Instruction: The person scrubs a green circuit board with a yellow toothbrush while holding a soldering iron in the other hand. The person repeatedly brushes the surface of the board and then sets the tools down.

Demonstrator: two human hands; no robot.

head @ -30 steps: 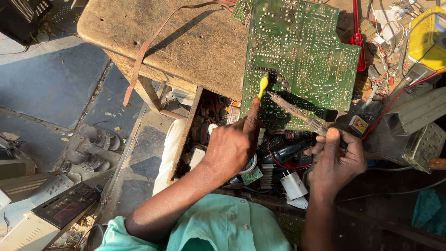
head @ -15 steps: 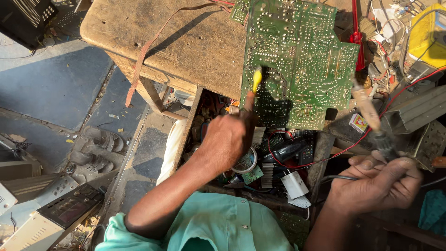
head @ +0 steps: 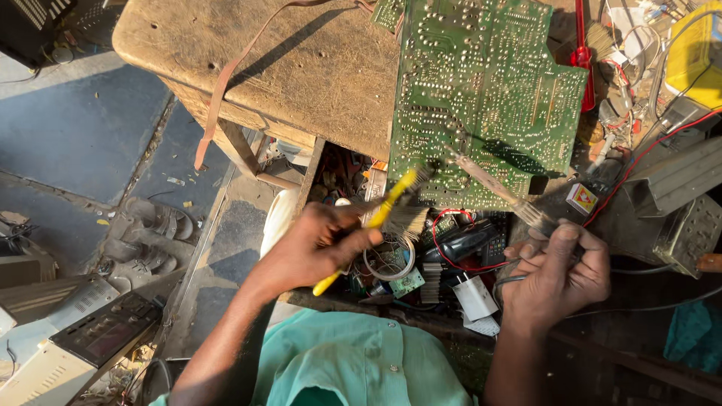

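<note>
A green circuit board (head: 489, 90) lies solder side up on a worn wooden bench (head: 301, 68). My left hand (head: 316, 248) grips a yellow-handled tool (head: 376, 222). The tool slants up to the right, and its tip sits at the board's lower left edge. My right hand (head: 556, 271) holds a soldering iron (head: 500, 188) by its handle. The iron's shaft points up and left, with its tip resting on the lower part of the board. A teal shirt (head: 353, 361) fills the bottom of the head view.
An open compartment (head: 421, 256) under the bench holds wires, a solder coil and a white adapter (head: 474, 297). A red-handled tool (head: 583, 45), a yellow box (head: 696, 53) and a grey metal housing (head: 677, 180) crowd the right. Sandals (head: 150, 225) and electronic units (head: 75, 338) lie on the floor at left.
My right hand swung away to the right, then brought the soldering iron back onto the board. My left hand drew back toward me and tilted the yellow tool.
</note>
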